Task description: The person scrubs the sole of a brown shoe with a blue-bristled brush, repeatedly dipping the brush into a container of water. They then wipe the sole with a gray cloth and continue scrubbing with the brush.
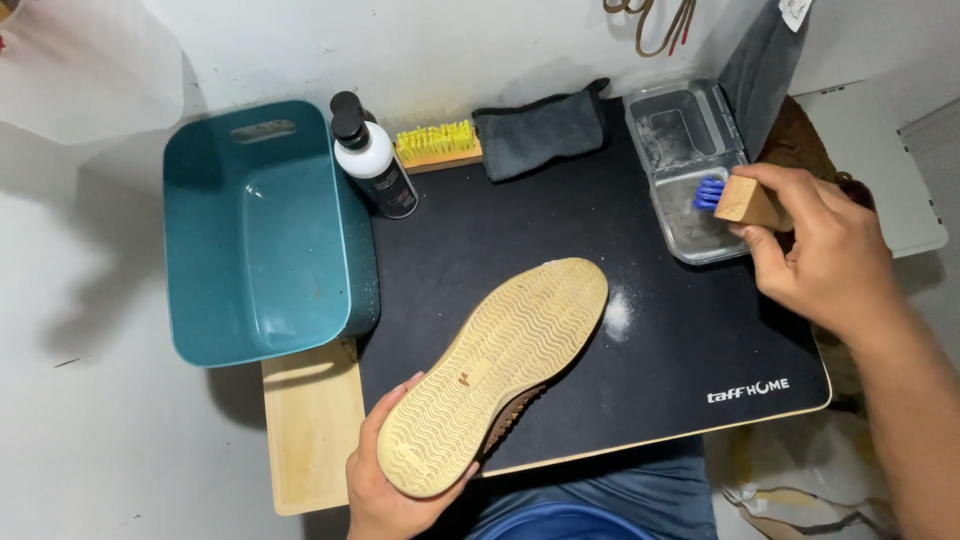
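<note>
1. The left hand (385, 480) grips a shoe (495, 375) at its heel end, fingers curled round the edge, thumb on the near side. The shoe is turned sole up, its pale wavy tread facing the camera, toe pointing up and to the right over the black mat (560, 250).
2. The right hand (815, 245) pinches a wooden-backed brush (740, 198) between thumb and fingers. Its blue bristles point left, into a clear plastic tray (680, 135) at the mat's right rear corner.
3. The tray has two compartments; the brush is over the nearer one, which holds a whitish film. Whether the bristles touch the bottom I cannot tell.
4. A small white smear (617, 312) lies on the mat just right of the shoe's toe.
5. A teal tub (260, 235) sits at the left, partly on the mat's edge and over a pale wooden board (312, 425).
6. Behind, along the wall: a white bottle with a black cap (372, 160) touching the tub, a yellow-bristled brush (437, 146), and a dark grey cloth (540, 130).
7. The worktop (100, 400) around all this is white.
</note>
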